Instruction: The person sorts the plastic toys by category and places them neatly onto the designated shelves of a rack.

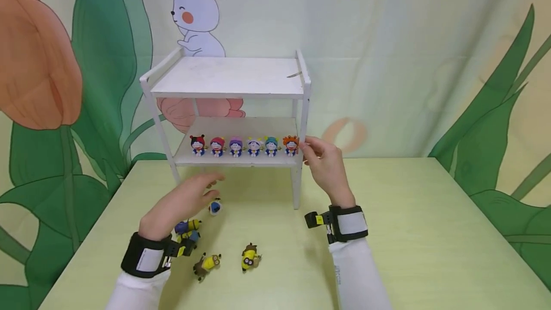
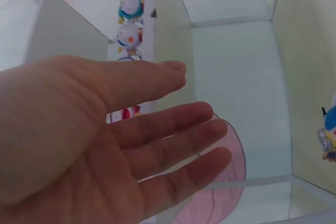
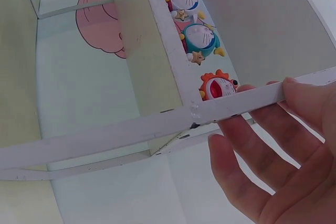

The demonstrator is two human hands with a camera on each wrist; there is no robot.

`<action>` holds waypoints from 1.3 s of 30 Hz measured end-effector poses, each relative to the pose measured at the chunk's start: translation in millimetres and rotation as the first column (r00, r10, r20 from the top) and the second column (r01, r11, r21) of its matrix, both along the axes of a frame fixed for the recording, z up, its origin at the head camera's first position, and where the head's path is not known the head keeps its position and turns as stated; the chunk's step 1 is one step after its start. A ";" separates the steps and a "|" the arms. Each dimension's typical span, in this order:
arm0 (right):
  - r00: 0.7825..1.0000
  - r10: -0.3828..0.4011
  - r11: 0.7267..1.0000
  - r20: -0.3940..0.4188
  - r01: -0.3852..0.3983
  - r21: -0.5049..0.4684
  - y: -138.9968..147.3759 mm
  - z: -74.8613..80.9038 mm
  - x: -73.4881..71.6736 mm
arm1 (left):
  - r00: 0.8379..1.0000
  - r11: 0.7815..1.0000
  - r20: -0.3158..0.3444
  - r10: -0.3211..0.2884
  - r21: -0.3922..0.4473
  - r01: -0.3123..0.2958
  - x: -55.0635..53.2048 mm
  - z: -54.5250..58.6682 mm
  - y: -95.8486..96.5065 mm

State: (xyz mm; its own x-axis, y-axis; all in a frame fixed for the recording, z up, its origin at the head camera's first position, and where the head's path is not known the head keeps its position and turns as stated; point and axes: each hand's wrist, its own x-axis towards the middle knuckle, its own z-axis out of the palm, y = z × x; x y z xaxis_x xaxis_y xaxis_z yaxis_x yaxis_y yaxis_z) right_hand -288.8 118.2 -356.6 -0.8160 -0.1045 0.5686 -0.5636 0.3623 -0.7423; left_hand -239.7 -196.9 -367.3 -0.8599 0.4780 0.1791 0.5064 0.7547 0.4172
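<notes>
My right hand [image 1: 328, 164] is at the right front post of a white two-tier shelf [image 1: 228, 75]. In the right wrist view its thumb [image 3: 304, 95] lies on the post, while fingers reach behind it beside a figurine with an orange crab-like hat [image 3: 219, 86]. That figurine is at the right end of a row of small cat figurines on the lower tier, including one with a teal hat [image 1: 271, 146] and one with a red-and-black hat [image 1: 198, 145]. My left hand [image 2: 121, 129] hovers empty before the shelf's lower left, fingers extended and thumb apart. Under it a blue-and-white figurine [image 1: 215, 207] lies on the table.
Yellow minion figurines lie on the pale table [image 1: 430, 233]: one [image 1: 249, 257] near the front middle, one with brown parts [image 1: 207, 265] left of it, and a blue-and-yellow pair [image 1: 188, 232] beside the left wrist. A printed curtain [image 1: 387, 85] hangs behind.
</notes>
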 end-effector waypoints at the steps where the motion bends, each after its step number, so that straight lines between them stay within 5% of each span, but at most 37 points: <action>1: 1.000 -0.001 1.000 0.002 0.001 0.003 -0.3 -0.1 -0.1 | 1.000 1.000 0.002 0.003 0.002 -0.003 -2.1 -2.0 -2.3; 11: 0.999 0.002 1.000 0.033 -0.002 -0.004 -1.6 -1.9 2.5 | 0.992 0.994 0.061 0.110 -0.034 -0.108 -20.7 -30.9 -12.6; 18: 0.999 -0.027 0.999 0.035 0.026 0.024 0.6 -2.1 2.7 | 0.978 0.976 0.022 0.209 -0.070 -0.207 -24.3 -41.4 -8.4; 32: 1.000 -0.008 1.000 0.027 0.008 0.007 -0.4 0.1 2.1 | 0.911 0.917 0.117 0.396 -0.111 -0.384 -27.1 -60.7 3.7; 39: 1.000 -0.011 1.000 0.007 0.010 0.013 -0.5 -0.5 1.2 | 0.906 0.903 0.087 0.414 -0.161 -0.398 -28.0 -64.7 8.4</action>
State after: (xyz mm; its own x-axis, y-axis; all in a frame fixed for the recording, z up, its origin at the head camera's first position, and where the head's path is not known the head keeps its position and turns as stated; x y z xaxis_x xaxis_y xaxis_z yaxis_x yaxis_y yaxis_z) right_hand -287.7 117.7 -357.1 -0.8211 -0.1031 0.5614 -0.5545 0.3777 -0.7416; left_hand -267.7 -188.5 -432.0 -0.9951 0.0955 0.0246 0.0982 0.9381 0.3323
